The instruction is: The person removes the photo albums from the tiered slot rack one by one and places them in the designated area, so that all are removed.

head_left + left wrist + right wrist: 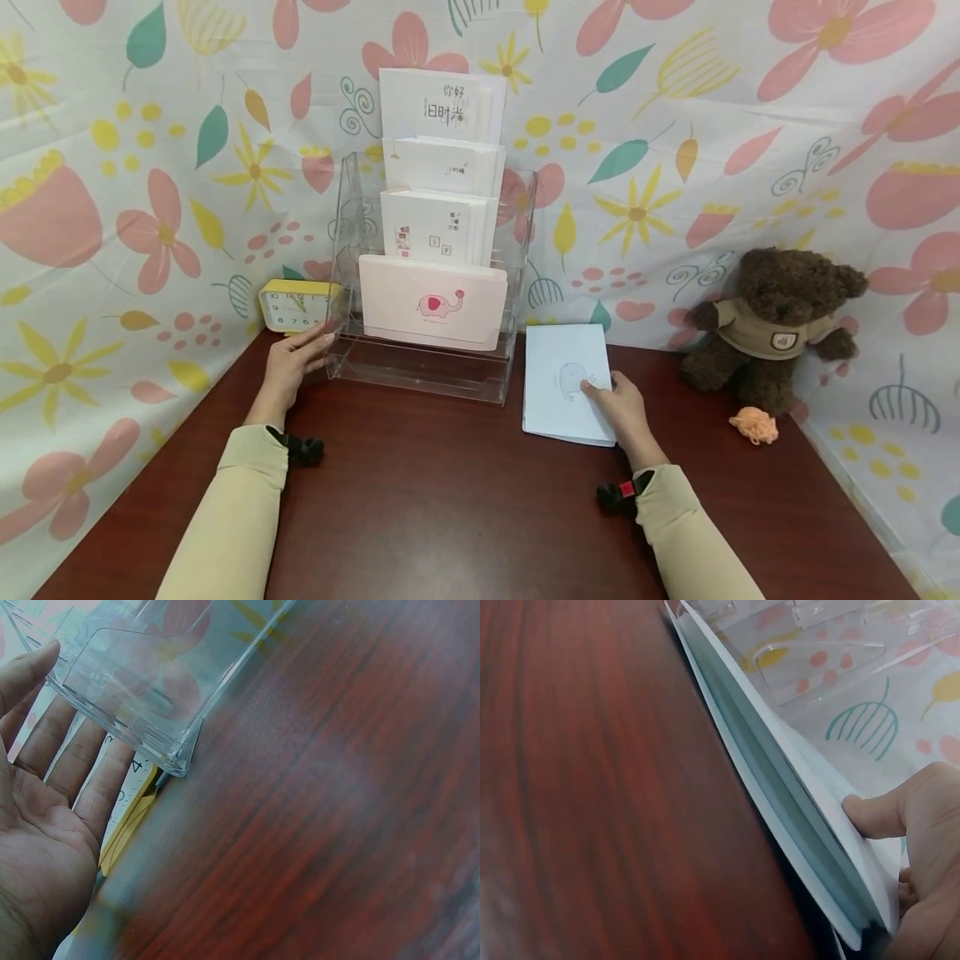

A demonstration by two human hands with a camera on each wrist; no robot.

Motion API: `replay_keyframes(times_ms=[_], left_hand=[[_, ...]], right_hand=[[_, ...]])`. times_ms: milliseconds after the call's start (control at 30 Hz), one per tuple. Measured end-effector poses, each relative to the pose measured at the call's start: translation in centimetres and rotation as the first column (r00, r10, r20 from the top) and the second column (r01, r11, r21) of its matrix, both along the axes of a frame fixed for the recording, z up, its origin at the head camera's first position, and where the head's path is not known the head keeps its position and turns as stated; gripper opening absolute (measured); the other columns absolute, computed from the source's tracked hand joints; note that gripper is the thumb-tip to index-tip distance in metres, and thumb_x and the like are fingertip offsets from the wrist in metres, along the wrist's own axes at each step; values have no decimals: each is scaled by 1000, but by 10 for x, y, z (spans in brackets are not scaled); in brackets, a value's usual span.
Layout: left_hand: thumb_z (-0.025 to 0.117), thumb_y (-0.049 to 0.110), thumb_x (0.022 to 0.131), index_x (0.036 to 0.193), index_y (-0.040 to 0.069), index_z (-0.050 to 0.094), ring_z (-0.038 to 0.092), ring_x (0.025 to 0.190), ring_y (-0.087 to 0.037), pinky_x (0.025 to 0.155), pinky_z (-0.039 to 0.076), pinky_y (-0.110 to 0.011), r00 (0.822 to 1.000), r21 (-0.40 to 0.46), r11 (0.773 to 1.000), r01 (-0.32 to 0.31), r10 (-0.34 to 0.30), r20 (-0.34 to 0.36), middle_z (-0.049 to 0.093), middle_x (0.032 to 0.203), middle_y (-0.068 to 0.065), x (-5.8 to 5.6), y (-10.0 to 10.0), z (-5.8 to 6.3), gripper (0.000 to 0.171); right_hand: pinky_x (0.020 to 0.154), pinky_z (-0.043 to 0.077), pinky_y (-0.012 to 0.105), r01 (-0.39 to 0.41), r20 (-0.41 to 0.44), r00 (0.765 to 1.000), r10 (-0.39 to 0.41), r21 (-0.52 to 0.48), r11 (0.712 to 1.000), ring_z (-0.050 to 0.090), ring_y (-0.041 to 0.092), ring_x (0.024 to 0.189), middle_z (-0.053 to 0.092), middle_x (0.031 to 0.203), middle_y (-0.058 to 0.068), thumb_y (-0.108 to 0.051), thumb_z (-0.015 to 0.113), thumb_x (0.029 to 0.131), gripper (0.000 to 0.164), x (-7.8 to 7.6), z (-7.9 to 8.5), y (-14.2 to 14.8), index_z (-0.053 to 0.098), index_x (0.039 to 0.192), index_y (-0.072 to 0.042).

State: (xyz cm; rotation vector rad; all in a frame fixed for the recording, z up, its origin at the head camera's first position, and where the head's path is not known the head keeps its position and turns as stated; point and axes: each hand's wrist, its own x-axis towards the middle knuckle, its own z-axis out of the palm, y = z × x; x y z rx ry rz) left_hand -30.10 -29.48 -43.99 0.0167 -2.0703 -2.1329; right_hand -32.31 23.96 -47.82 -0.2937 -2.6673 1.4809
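Observation:
A clear tiered display rack (420, 383) stands against the back wall, with notebooks in its tiers. The lowest tier bears a pale pink notebook (390, 308) with a pink elephant. At the rack's left side, my left hand (291, 367) touches the clear side panel with straight fingers; the left wrist view has its thumb (37, 664) at the panel's edge. My right hand (618, 408) pinches a pale blue notebook (555, 400) with an elephant drawing by its right edge, thumb on the cover. In the right wrist view its pages (780, 787) are slightly parted.
A yellow clock (300, 304) stands behind the left hand. To the right sit a brown teddy bear (783, 337) in a tan shirt and an orange scrunched ball (753, 425). The dark wooden table (450, 500) meets a flower-patterned cloth (637, 167) at back and sides.

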Motion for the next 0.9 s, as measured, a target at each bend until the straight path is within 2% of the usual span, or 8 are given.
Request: replay_keyframes(times_ms=[300,567,667,900], left_hand=[[72,22,96,146,2,50,64,103,2,90,57,-30,1000,11,1000,-1,1,-1,38,158,-15,-1,0,-1,58],[72,26,96,147,6,51,63,105,1,88,57,-28,1000,-11,1000,-8,8,-17,42,156,-11,-15,-7,-18,58],[73,29,95,147,9,52,62,106,2,87,58,-26,1000,-14,1000,-13,12,-23,42,156,-9,-17,-8,-20,60],[75,33,94,148,8,51,63,106,3,86,57,-25,1000,-32,999,-21,20,-23,42,156,-9,-14,-7,-20,64]], right_hand=[[92,50,52,-11,-78,997,25,181,983,59,40,107,58,128,34,-36,67,96,66,7,4,-8,50,135,15],[81,54,51,-19,-73,996,46,329,944,63,40,94,63,114,34,-38,68,94,63,10,3,-8,56,122,17],[81,54,52,-25,-75,996,55,358,933,63,42,96,63,113,35,-38,67,94,65,8,2,-7,56,122,19],[82,55,54,-29,-51,997,53,391,920,62,44,99,60,115,36,-41,66,93,70,11,5,-8,53,124,20]])
